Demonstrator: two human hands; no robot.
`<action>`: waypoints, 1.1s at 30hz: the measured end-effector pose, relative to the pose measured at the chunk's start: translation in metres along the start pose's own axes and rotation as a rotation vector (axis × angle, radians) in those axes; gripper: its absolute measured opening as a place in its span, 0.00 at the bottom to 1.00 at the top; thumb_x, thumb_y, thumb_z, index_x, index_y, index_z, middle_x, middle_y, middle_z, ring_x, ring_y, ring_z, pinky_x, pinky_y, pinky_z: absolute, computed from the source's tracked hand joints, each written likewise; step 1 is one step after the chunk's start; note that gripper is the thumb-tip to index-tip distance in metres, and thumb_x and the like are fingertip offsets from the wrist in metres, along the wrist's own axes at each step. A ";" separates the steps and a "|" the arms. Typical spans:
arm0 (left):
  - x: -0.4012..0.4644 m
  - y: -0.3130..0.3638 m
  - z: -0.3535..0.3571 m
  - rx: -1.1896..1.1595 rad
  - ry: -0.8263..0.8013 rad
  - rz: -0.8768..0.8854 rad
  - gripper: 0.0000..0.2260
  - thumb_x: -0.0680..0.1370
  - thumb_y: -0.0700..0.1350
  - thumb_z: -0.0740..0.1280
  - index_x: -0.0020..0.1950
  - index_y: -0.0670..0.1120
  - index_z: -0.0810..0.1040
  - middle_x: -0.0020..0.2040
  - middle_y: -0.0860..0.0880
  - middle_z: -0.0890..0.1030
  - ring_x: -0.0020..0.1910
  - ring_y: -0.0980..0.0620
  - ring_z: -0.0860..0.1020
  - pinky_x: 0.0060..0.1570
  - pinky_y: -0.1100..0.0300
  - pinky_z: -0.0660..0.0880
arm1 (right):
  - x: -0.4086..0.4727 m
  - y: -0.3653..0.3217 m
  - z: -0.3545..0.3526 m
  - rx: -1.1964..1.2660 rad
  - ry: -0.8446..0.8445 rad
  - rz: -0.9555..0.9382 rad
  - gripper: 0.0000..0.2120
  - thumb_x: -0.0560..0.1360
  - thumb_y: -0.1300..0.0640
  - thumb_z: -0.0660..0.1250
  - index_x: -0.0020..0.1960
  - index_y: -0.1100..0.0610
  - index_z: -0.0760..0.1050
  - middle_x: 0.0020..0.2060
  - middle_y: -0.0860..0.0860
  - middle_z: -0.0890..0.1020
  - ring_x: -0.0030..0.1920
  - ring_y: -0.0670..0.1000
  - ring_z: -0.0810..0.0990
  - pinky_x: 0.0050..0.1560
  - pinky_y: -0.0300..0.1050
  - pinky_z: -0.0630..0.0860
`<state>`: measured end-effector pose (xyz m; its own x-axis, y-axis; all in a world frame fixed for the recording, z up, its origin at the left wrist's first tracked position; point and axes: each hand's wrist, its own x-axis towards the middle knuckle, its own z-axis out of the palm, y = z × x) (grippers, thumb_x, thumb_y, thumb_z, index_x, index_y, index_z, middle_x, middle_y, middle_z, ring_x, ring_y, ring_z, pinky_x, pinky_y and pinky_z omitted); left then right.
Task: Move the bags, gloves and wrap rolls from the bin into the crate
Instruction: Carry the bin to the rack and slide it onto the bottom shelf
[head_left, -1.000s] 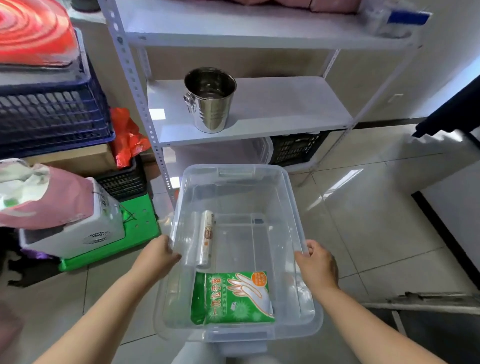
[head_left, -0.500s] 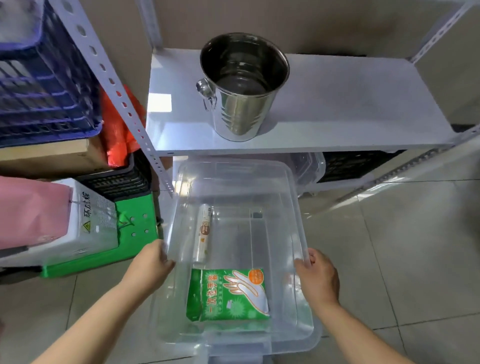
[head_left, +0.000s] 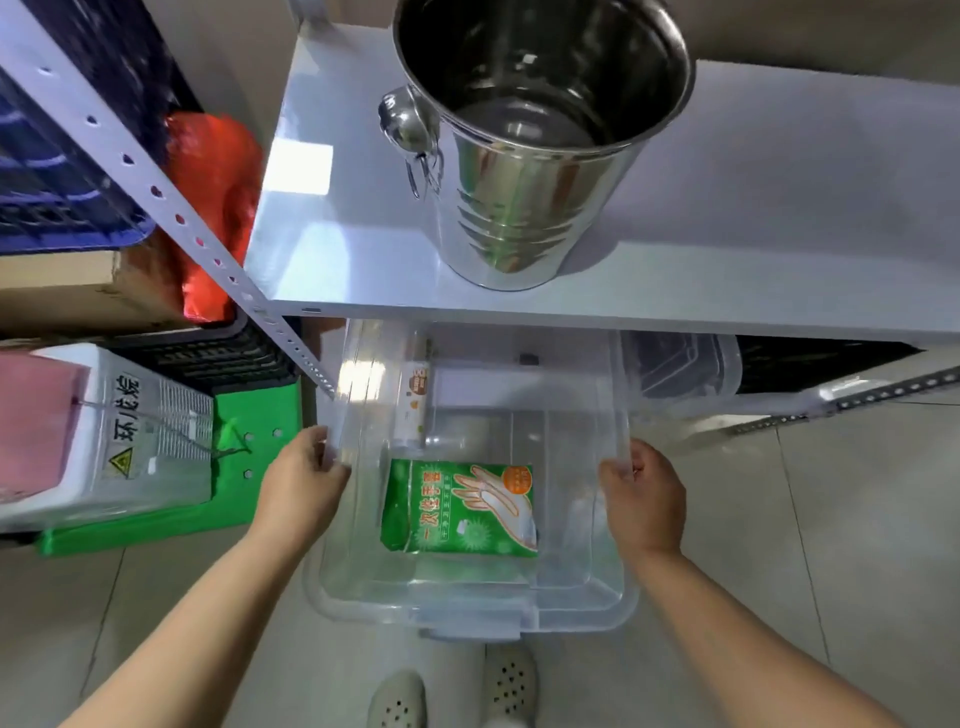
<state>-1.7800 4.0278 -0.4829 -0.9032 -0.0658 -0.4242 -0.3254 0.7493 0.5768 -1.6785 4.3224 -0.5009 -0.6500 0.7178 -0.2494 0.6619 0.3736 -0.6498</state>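
clear plastic bin (head_left: 358, 582), rectangular w/ rounded corners, sits low over the tiled floor (head_left: 831, 545), its far end tucked under the front edge of the white metal shelf (head_left: 727, 291). left hand (head_left: 304, 480) is clamped on the bin's left rim, right hand (head_left: 641, 491) clamped on the right rim, hands well apart w/ the bin between them. inside, a flat green glove pack (head_left: 460, 509) w/ a printed hand lies on the bottom near the person's end; a slim white wrap roll (head_left: 413, 402) lies lengthwise along the left wall, just beyond the pack, its far end under the shelf lip. tight on the left: the perforated shelf post (head_left: 171, 208) slants down just beside the bin's far left corner, and a green plastic board (head_left: 260, 415) carrying a white box (head_left: 130, 431) is close by the left hand. right side has open floor; another clear container (head_left: 680, 371) and a black crate (head_left: 810, 364) sit under the shelf, beyond the right hand. on the shelf a shiny ribbed steel bucket (head_left: 524, 197) w/ a ring handle stands upright, near the front edge. two perforated pale shoes (head_left: 452, 693) show on the floor below the bin's near edge.
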 end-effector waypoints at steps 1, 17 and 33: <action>0.005 0.001 0.003 -0.034 0.008 0.000 0.22 0.73 0.36 0.67 0.66 0.40 0.69 0.59 0.39 0.79 0.55 0.43 0.77 0.53 0.55 0.70 | 0.008 -0.001 0.005 0.020 0.011 -0.012 0.08 0.69 0.58 0.64 0.32 0.50 0.69 0.30 0.49 0.75 0.32 0.51 0.73 0.33 0.44 0.69; -0.025 -0.036 0.043 -0.658 0.013 -0.416 0.07 0.79 0.39 0.58 0.42 0.40 0.71 0.41 0.38 0.75 0.35 0.45 0.78 0.33 0.57 0.79 | 0.068 -0.016 0.035 -0.129 0.040 -0.140 0.17 0.76 0.52 0.64 0.62 0.58 0.73 0.50 0.55 0.78 0.48 0.57 0.78 0.45 0.44 0.70; -0.041 -0.019 0.045 -0.899 -0.012 -0.483 0.09 0.81 0.39 0.54 0.42 0.40 0.68 0.39 0.37 0.77 0.24 0.56 0.80 0.30 0.68 0.79 | 0.099 -0.029 -0.057 0.134 0.116 -0.193 0.10 0.80 0.59 0.53 0.53 0.61 0.72 0.47 0.57 0.74 0.48 0.52 0.72 0.52 0.45 0.68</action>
<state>-1.7240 4.0459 -0.5075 -0.6188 -0.2193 -0.7543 -0.7483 -0.1276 0.6510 -1.7409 4.4161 -0.4661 -0.7072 0.7063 -0.0330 0.4697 0.4343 -0.7686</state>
